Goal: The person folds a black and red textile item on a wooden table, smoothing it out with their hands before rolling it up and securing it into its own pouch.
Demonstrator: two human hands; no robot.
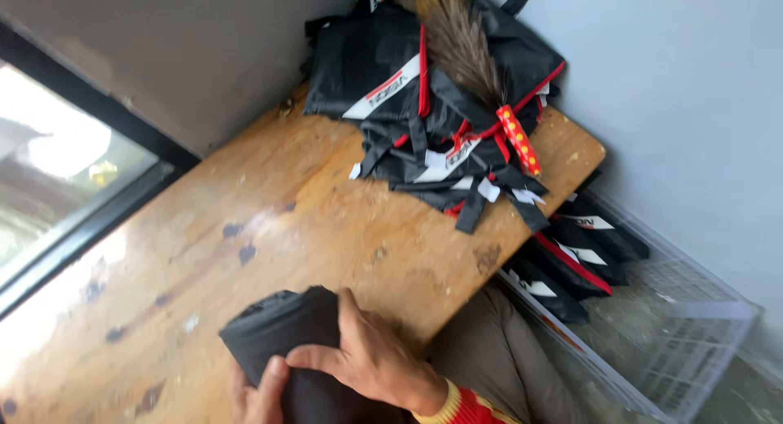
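Note:
A rolled black fabric bundle (281, 326) lies on the wooden table (269, 220) near its front edge. My right hand (371, 359), in a yellow and red cuff, presses down on top of the bundle with the thumb against its side. My left hand (257, 395) shows only partly at the bottom edge, fingers gripping the bundle's lower end. A heap of black fabric pieces with red and white trim (432, 106) sits at the far end of the table.
A grass broom with a red dotted handle (481, 73) lies across the heap. A clear plastic crate (652, 326) at the right holds several folded black bundles (571, 261). A window (57, 163) runs along the left; walls close the corner.

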